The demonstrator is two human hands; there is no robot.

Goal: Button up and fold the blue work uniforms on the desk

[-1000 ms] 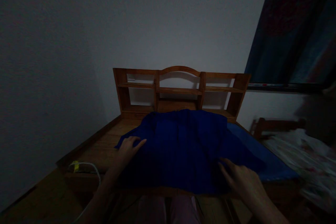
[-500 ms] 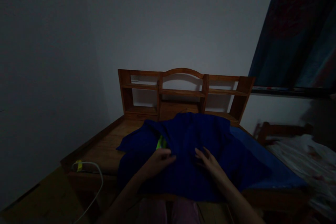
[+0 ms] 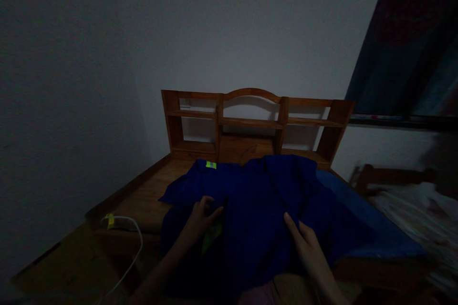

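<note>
A dark blue garment (image 3: 257, 209) with sleeves lies spread over the wooden surface in front of me. A bright yellow-green patch (image 3: 211, 165) shows at its upper left, and a dimmer green piece (image 3: 211, 237) appears by the dark opening at its middle. My left hand (image 3: 199, 219) is at that opening, its fingers bent and the thumb apart from them. My right hand (image 3: 306, 243) rests against the right part of the cloth, with thumb and forefinger spread. Poor light hides whether any fold lies between the fingers.
A wooden headboard with shelves (image 3: 250, 124) stands against the wall behind the garment. Blue sheeting (image 3: 343, 200) covers the right side of the wooden surface (image 3: 143, 200). A pale cable (image 3: 139, 243) hangs at the front left. Whitish crumpled fabric (image 3: 411, 219) lies far right.
My left hand has moved left and my right hand right and lower. The garment's middle has shifted, uncovering the upper yellow-green patch, and its front hem hangs differently.
</note>
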